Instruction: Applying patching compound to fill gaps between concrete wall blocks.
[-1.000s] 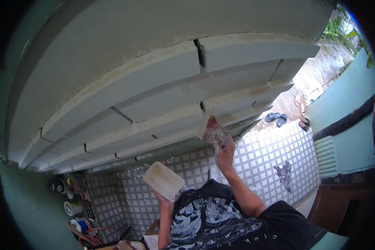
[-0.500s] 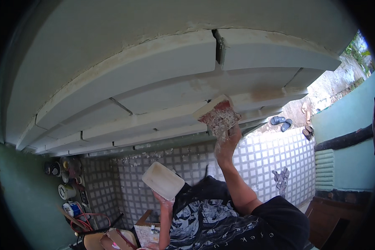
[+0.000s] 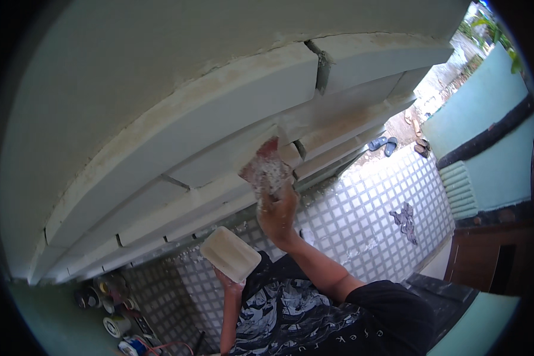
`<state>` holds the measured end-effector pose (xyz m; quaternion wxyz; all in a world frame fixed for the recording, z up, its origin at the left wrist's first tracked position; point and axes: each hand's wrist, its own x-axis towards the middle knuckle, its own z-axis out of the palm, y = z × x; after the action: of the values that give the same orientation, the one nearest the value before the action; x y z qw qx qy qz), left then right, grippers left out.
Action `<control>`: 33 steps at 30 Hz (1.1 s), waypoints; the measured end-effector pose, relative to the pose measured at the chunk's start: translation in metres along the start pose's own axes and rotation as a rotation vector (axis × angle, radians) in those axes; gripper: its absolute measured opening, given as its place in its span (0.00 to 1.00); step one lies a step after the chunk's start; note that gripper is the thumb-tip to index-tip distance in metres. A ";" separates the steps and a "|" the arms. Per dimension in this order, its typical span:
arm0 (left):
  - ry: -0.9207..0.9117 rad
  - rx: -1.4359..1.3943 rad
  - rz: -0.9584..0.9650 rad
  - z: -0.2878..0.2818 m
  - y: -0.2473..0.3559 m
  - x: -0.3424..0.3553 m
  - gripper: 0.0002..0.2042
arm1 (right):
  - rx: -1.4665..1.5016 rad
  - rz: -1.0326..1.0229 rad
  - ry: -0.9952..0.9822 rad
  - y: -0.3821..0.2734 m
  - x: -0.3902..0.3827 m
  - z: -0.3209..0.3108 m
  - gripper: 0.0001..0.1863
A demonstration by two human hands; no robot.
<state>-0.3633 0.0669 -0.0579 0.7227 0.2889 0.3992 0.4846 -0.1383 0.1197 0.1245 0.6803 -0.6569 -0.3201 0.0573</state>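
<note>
My right hand (image 3: 277, 216) is raised to the white stepped moulding (image 3: 213, 160), with its fingers closed on a flat putty scraper (image 3: 268, 169). The scraper is reddish, wide-edged and thickly smeared with white paste. Its far edge lies at or very near the moulding's face; motion blur hides whether they touch. Lower down, my left hand (image 3: 230, 283) grips a whitish rectangular tub (image 3: 231, 254) from below and holds it tilted in front of my body. Dark gaps cut across the moulding, the widest gap (image 3: 322, 74) near the top, another gap (image 3: 299, 149) right of the scraper.
Below is a tiled floor (image 3: 356, 222) with white crumbs along the moulding and a crumpled grey rag (image 3: 405, 222). Dark sandals (image 3: 390, 146) and brown footwear (image 3: 421, 147) lie at the far right. Several cans and tubs (image 3: 116, 326) stand at lower left by a green wall (image 3: 47, 314).
My right hand has moved left along the moulding with the scraper. The whole view has tilted. My left hand still holds the tub in nearly the same place.
</note>
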 end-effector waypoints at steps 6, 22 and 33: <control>-0.012 -0.206 -0.153 -0.023 0.047 0.029 0.28 | -0.150 0.030 0.406 0.027 0.026 -0.012 0.16; -0.228 -0.157 -0.322 -0.037 0.074 0.050 0.31 | -0.083 -0.075 0.458 0.034 0.054 -0.025 0.11; -0.376 0.104 0.082 -0.015 0.054 0.028 0.32 | 0.418 0.070 0.177 0.012 0.077 -0.057 0.10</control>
<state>-0.3953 0.1127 -0.0305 0.7485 0.4273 0.2694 0.4296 -0.0442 0.1110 0.1446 0.8247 -0.5146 -0.2174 0.0881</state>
